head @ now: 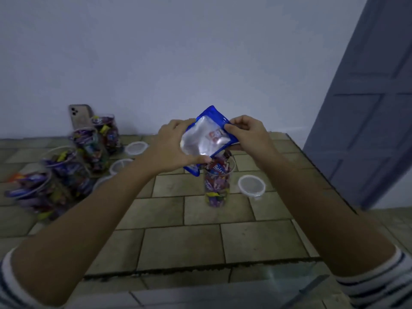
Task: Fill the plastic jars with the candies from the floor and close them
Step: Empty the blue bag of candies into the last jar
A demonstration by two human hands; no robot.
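Observation:
A blue candy bag (206,139) with a silvery clear face is held tilted over a clear plastic jar (217,186) on the tiled floor. The jar is open and packed with wrapped candies up to its rim. My left hand (174,148) grips the bag's left side and bottom. My right hand (247,134) pinches its upper right corner. A white lid (251,185) lies on the tiles just right of the jar.
Several open jars (66,166) full of candies stand at the left, with white lids (136,148) beside them. A phone (80,115) leans on the wall behind them. A blue door (367,108) stands at the right. The tiled platform has a step edge near me.

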